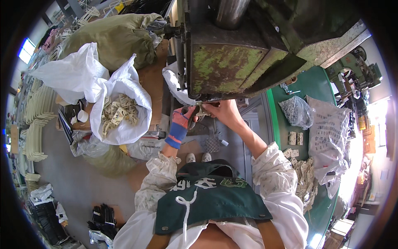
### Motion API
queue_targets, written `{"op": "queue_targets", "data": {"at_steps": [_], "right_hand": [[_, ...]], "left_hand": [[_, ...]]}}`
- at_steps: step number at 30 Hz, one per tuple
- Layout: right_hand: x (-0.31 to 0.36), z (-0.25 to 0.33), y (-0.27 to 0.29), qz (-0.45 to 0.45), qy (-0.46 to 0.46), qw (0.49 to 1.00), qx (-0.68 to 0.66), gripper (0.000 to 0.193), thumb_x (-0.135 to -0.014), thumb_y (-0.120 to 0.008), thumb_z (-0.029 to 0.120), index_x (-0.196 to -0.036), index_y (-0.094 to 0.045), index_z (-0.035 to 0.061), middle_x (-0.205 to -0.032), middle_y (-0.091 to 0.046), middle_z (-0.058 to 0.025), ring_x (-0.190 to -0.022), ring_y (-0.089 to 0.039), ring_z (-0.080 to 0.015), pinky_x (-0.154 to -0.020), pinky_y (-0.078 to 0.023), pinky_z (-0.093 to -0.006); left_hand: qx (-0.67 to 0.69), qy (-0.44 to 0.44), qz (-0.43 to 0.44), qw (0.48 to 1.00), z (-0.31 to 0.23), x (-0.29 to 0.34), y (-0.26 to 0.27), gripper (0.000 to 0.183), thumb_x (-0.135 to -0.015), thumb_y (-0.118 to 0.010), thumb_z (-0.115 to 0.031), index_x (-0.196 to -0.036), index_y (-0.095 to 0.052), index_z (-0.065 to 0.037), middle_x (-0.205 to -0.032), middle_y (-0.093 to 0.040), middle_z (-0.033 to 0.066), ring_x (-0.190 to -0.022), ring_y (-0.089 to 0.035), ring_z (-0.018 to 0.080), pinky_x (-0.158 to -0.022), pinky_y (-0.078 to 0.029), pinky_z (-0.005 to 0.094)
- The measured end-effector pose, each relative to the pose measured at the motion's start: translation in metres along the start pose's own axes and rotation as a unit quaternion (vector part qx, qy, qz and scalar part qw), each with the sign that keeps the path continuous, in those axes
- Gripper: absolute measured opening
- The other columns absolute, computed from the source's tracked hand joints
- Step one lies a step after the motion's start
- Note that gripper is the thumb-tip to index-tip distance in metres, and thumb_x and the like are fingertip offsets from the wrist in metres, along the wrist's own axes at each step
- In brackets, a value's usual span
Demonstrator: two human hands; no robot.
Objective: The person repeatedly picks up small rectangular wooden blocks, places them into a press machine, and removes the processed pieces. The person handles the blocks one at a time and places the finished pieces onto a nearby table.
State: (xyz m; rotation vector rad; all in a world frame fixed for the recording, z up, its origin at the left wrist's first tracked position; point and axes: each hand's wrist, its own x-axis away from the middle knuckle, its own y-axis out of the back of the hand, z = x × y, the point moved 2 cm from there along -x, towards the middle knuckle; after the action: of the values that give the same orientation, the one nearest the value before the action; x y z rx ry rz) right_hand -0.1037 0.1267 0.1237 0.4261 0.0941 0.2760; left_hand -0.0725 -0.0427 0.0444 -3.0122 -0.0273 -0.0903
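Your gloved left hand (pixel 185 118) and bare right hand (pixel 225 111) are gripping a small plate (pixel 201 111) between them, with the press (pixel 228 64) looming just beyond. Left of your hands, an open white sack (pixel 142 97) is holding loose pale plates (pixel 120 114), and farther off a green sack (pixel 110 41) is bulging. Well to their right, a clear bag (pixel 306 111) is holding small grey parts (pixel 293 113) beside a pale sack (pixel 328 143) whose contents I cannot tell.

Head-worn fisheye view, facing down, fairly near
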Motion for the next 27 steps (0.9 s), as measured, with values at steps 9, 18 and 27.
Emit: {"op": "queue_targets", "data": {"at_steps": [9, 18, 27], "right_hand": [[0.015, -0.025, 0.052, 0.064, -0.108, 0.982, -0.138, 0.03, -0.079, -0.07, 0.011, -0.105, -0.064, -0.0021, -0.072, -0.06, 0.0, -0.058, -0.05, -0.0062, -0.048, -0.038, -0.0197], [0.022, -0.038, 0.033, 0.073, -0.154, 0.958, -0.229, 0.036, -0.079, -0.072, 0.013, -0.107, -0.06, -0.0056, -0.075, -0.062, -0.0004, -0.06, -0.051, -0.0039, -0.051, -0.038, -0.0176], [0.029, -0.029, 0.025, 0.046, -0.162, 0.96, -0.224, 0.03, -0.077, -0.073, 0.007, -0.1, -0.06, -0.0086, -0.076, -0.064, -0.0056, -0.059, -0.054, -0.0057, -0.05, -0.041, -0.0173]], "left_hand": [[0.026, 0.055, 0.088, 0.994, -0.017, 0.004, 0.007, 0.013, -0.087, -0.059, -0.017, -0.091, -0.065, -0.006, -0.062, -0.058, -0.0009, -0.045, -0.046, 0.0046, -0.041, -0.031, 0.0198], [0.075, 0.064, 0.162, 0.982, 0.014, -0.002, 0.008, 0.021, -0.083, -0.056, -0.008, -0.102, -0.064, -0.009, -0.073, -0.058, 0.0011, -0.06, -0.053, 0.0102, -0.052, -0.04, 0.0246], [-0.02, -0.066, 0.051, 0.996, 0.004, 0.007, -0.001, 0.013, -0.082, -0.065, -0.018, -0.088, -0.065, -0.007, -0.067, -0.059, 0.0002, -0.056, -0.052, 0.0065, -0.052, -0.041, 0.0207]]}}
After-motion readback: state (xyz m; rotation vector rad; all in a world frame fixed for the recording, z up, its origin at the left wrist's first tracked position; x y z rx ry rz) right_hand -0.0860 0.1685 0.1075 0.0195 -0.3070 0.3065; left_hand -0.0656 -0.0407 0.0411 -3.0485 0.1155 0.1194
